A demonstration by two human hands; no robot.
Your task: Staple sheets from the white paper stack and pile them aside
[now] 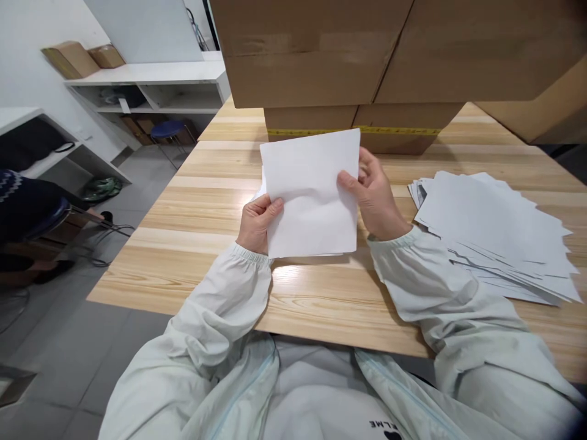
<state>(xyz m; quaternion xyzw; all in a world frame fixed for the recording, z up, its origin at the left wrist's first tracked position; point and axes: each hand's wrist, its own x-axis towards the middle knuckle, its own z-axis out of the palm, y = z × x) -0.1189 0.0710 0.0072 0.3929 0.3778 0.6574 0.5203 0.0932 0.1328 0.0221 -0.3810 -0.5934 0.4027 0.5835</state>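
Observation:
Sheets of white paper [312, 208] are held up above the table in front of me, their blank side facing me. My left hand [260, 223] grips the lower left edge, thumb on top and fingers hidden behind. At the upper right edge, my right hand [373, 195] pinches the paper with the thumb in front and the fingers curled behind. Further edges show at the left and bottom, so more than one sheet is there. To the right of my right arm lies a spread pile of paper sheets [490, 220], some with dark print at their edges.
Large cardboard boxes [316, 55] stand stacked at the back of the wooden table [183, 244], the lower one with yellow tape. Left of the table are white shelves [151, 73], a blue stool [169, 129] and a seated person's legs [50, 269].

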